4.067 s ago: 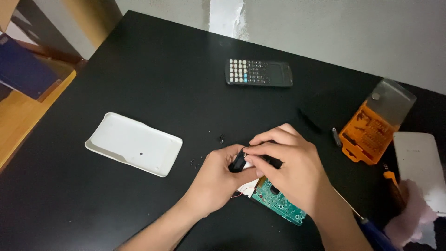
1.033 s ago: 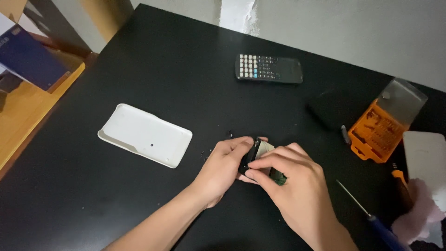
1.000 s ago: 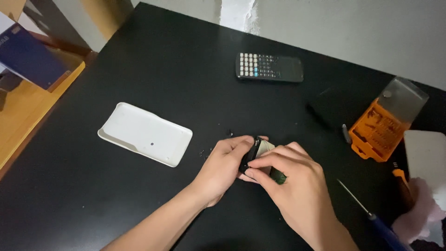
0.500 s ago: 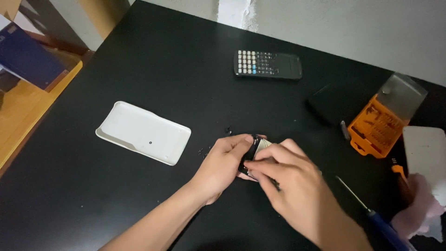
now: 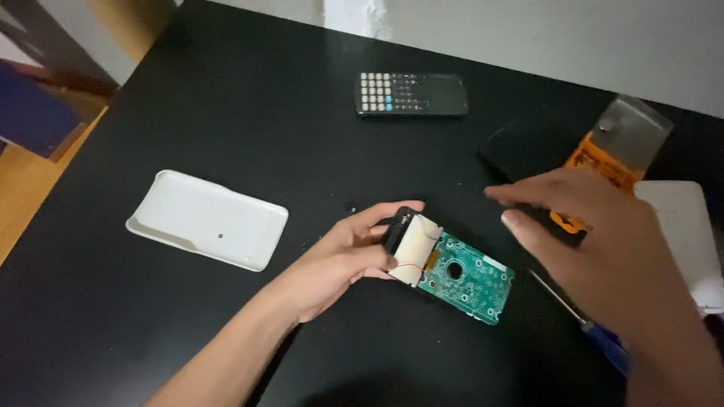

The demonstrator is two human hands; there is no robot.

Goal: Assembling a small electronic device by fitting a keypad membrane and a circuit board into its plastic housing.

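My left hand (image 5: 343, 256) grips the left end of a green circuit board (image 5: 467, 277) that lies on the black table (image 5: 226, 98). A black block and a white folded piece (image 5: 413, 240) with thin red wires sit at that end, between my fingers. My right hand (image 5: 596, 241) hovers above and to the right of the board, fingers apart and slightly blurred, holding nothing. A white plastic shell (image 5: 207, 218) lies to the left of my left hand.
A dark calculator (image 5: 411, 94) lies at the back. A black case part (image 5: 528, 147) and an orange tool box with a clear lid (image 5: 618, 147) sit at the right, beside a white object (image 5: 682, 234). A blue-handled screwdriver (image 5: 584, 324) lies near my right wrist.
My right hand has lifted off the board and moved right, uncovering the green board. My left hand keeps its hold on the board's end.
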